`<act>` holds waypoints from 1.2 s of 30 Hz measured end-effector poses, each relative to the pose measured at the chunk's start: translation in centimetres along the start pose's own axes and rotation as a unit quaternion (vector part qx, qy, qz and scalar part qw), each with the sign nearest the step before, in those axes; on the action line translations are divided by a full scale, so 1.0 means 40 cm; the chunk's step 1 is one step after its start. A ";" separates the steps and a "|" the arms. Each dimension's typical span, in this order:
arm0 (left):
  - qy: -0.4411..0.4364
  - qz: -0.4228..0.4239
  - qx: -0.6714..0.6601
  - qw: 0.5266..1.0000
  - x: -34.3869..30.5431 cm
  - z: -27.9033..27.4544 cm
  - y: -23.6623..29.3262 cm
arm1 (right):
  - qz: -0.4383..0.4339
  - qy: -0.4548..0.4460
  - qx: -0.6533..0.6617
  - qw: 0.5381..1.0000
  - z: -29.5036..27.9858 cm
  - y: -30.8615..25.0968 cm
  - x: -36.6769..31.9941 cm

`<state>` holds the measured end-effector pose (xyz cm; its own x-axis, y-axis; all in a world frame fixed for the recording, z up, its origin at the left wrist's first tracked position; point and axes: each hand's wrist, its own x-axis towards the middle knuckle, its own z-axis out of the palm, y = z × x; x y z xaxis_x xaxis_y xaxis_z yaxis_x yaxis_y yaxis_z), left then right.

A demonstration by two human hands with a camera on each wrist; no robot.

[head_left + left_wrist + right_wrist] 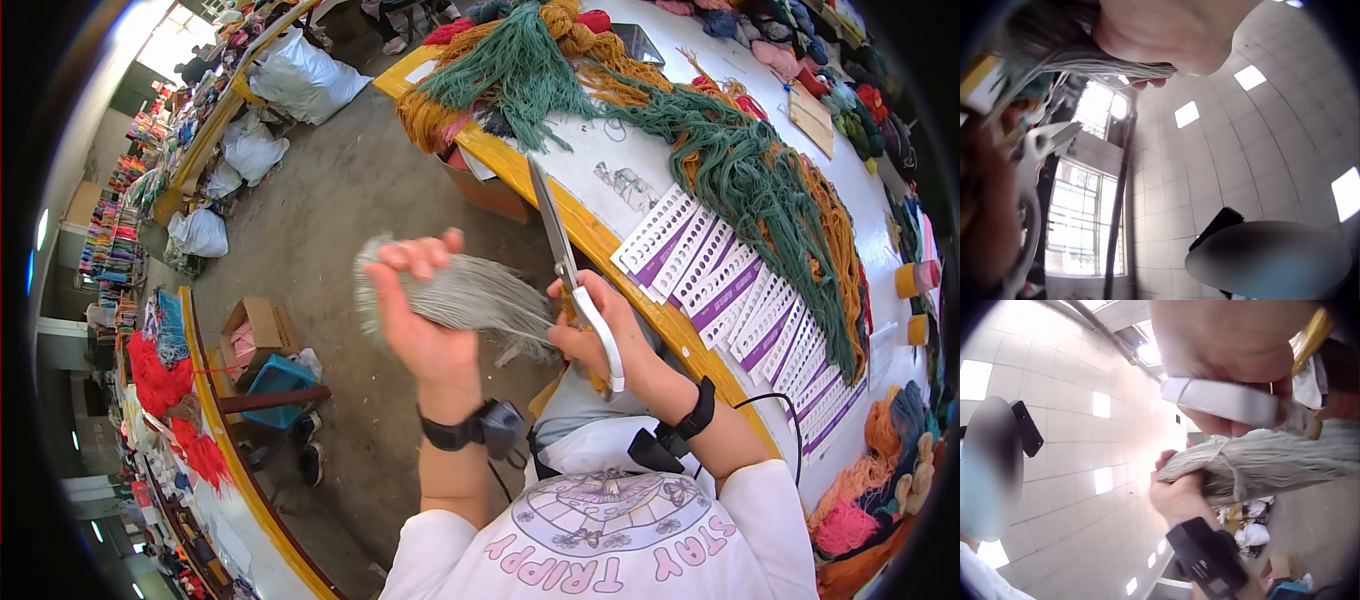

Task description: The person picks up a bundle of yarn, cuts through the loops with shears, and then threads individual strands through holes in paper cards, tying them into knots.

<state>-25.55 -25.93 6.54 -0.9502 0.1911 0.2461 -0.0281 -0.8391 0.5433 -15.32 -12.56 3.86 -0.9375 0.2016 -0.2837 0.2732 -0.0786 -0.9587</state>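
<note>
The left hand (425, 310) grips a bundle of pale grey yarn (480, 295), fingers curled over its looped end. In the right hand (605, 335) are large scissors (600, 325) with white and yellow handles, their blades pointing up and away from the yarn. Thumb and fingertips of that hand are at the yarn's other end, where strands run to them. The right wrist view shows a tie strand around the bundle (1254, 462) near the left hand (1179, 487). In the left wrist view the yarn (1110, 67) passes under the left palm (1166, 31).
A white table with a yellow edge (585, 215) stands on the right, bearing green yarn (740, 150), orange yarn (430, 110) and purple-white cards (700, 265). White sacks (300, 75), a cardboard box (262, 335) and a blue basket (280, 385) are at the left.
</note>
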 end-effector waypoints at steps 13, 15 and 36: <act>-0.023 -0.073 -0.192 0.978 0.137 0.015 0.160 | 0.055 0.007 -0.146 0.988 -0.065 0.154 0.000; -0.048 -0.055 -0.186 0.980 0.139 0.063 0.183 | 0.093 -0.065 0.013 0.993 -0.042 0.161 0.017; -0.271 0.152 0.742 0.595 -0.087 0.035 0.137 | 0.022 -0.090 0.547 0.832 0.051 0.049 0.084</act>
<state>-21.97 -30.46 9.80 -0.5914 0.6184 0.5175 0.8052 0.4186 0.4201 -18.38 -14.03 1.06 -0.9757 0.0335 -0.2166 0.0404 -0.9438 -0.3281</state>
